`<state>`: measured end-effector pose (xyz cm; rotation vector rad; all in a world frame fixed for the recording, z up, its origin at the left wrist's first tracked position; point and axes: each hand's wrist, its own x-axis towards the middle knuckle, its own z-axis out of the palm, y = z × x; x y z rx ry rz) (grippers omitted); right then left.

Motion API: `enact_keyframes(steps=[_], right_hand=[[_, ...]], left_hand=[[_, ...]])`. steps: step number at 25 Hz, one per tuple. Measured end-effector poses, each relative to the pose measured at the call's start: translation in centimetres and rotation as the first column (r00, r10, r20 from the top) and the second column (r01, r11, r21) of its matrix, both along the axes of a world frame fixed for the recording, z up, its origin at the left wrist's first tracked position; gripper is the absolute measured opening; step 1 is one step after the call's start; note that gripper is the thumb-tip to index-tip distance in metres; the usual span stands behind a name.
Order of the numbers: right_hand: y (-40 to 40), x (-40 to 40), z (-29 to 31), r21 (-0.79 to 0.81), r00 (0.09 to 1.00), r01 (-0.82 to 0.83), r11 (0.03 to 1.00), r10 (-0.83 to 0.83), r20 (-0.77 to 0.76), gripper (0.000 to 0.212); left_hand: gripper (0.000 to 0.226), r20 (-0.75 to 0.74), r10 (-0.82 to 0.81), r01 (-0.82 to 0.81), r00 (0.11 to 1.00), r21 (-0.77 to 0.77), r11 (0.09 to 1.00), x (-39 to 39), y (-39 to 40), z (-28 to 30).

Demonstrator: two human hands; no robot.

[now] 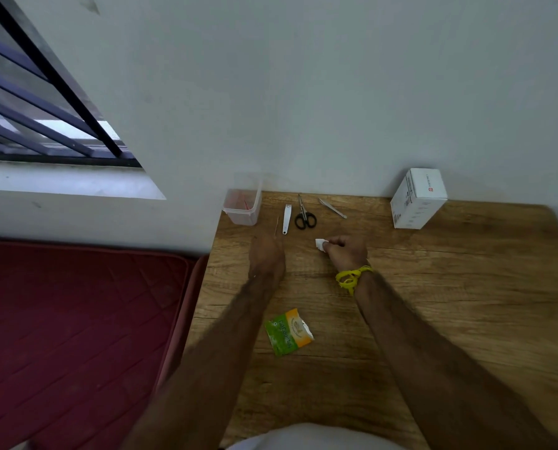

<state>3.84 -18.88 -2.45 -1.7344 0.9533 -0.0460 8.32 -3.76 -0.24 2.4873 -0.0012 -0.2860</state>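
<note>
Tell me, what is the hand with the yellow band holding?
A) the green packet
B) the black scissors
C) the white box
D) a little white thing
D: the right hand pinches a little white thing at its fingertips, while the scissors, the green packet and the white box lie apart from it on the table.
</note>
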Motion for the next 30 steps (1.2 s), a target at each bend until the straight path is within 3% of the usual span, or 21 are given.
enact_keyframes(steps=[2,4,7,10,14,20,30], right_hand=[[0.2,-0.2,-0.2,-0.006,0.999,-0.008,1.0,0.008,0.031,0.022],[0.0,-0.7,0.0,0.004,0.998,-0.031,1.0,0.031,0.049,0.02],[-0.6,-3.4,0.5,0.088,0.992,0.021,0.996,-0.032,0.12,0.011],[-0.3,-8.6,-0.1,0.053,0.967,0.147,0.988,-0.155,0.203,0.003],[1.1,-14.6,-1.2,-0.122,0.949,0.151,0.981,-0.11,0.294,0.007],[1.0,-17.9,-3.1,-0.518,0.868,0.043,0.855,0.225,0.443,0.013],[1.7,-18.1,-4.3,-0.773,0.777,-0.117,0.624,0.542,0.32,0.02]], left_hand=[[0.011,-0.057,0.119,-0.131,0.991,-0.305,0.943,-3.0,0.8,-0.2],[0.016,-0.189,0.14,-0.22,0.972,-0.524,0.823,-6.5,1.1,-0.3],[0.025,-0.352,0.059,-0.303,0.934,-0.693,0.654,-11.2,0.6,-0.9],[0.017,-0.448,0.004,-0.355,0.894,-0.703,0.616,-14.6,-0.4,-1.5],[0.013,-0.489,-0.085,-0.299,0.868,-0.651,0.698,-16.7,-0.9,-2.2],[0.008,-0.502,-0.195,-0.221,0.843,-0.654,0.724,-17.7,-0.2,-1.7],[0.011,-0.488,-0.235,-0.159,0.841,-0.637,0.754,-18.4,0.2,-2.3]])
